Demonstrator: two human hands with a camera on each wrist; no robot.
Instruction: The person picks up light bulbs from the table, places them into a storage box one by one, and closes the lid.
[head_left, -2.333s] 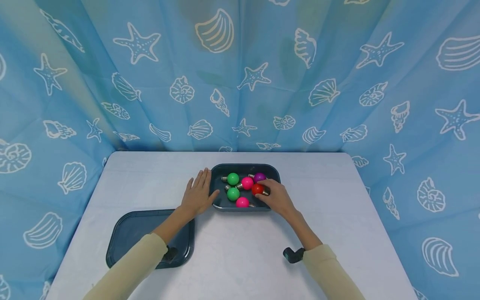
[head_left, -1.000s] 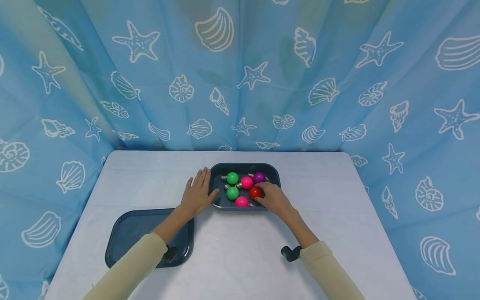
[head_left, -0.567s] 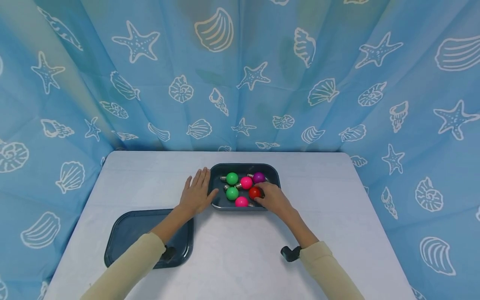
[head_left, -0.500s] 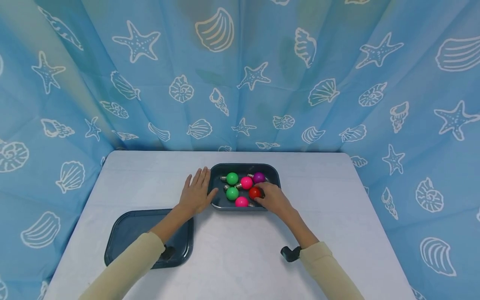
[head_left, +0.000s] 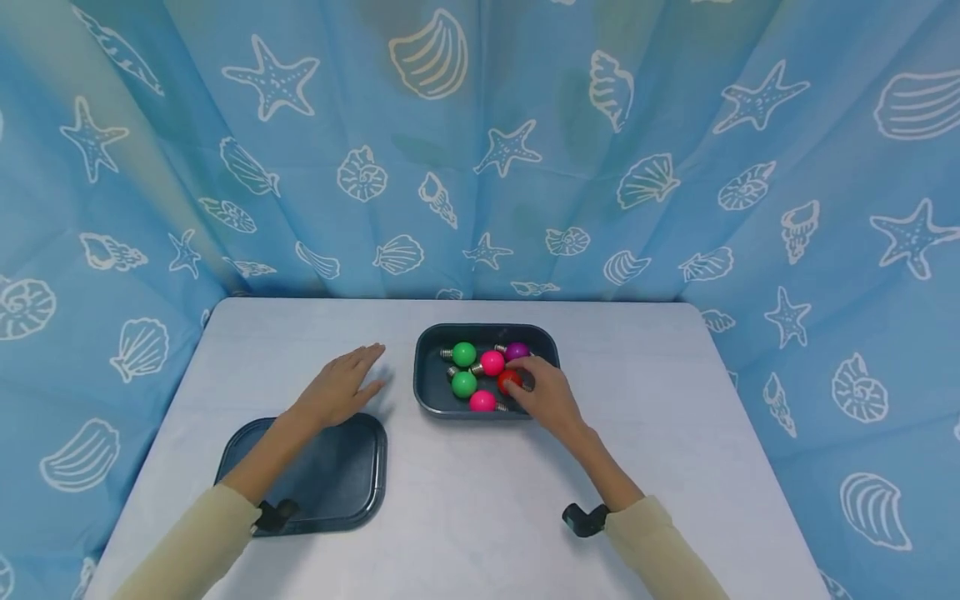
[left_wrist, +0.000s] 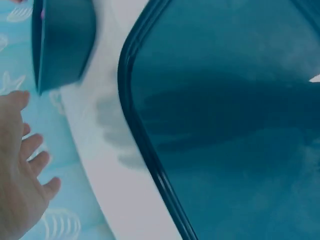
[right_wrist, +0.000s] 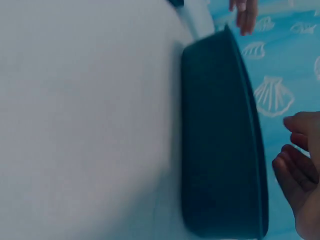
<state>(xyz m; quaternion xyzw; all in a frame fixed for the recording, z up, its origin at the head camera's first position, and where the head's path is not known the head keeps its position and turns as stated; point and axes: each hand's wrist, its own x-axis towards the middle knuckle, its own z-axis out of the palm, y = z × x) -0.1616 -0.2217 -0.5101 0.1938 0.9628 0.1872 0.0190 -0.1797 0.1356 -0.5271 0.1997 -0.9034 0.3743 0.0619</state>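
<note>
A dark, deep bin (head_left: 450, 408) holds several round bulbs with metal screw bases. Among them are green bulbs (head_left: 464, 384), pink bulbs (head_left: 483, 401), a purple bulb (head_left: 517, 352) and a red bulb (head_left: 508, 382). Over the bin's right side is my right hand (head_left: 547, 396), thumb and forefinger apart above the red bulb and partly covering it. In the right wrist view, nothing shows between that hand's loosely bent fingers (right_wrist: 295, 175). My left hand (head_left: 337, 390) hangs in the air left of the bin, fingers extended and holding nothing.
A shallow dark tray (head_left: 378, 467) lies at the front left beneath my left forearm. Both containers stand on a white-covered table (head_left: 480, 500). A blue curtain (head_left: 480, 167) with shell prints closes off the back and sides.
My left hand has left the bin's left wall and moved left toward me. My right thumb and forefinger have come away from the red bulb, which lies slightly left of where it was.
</note>
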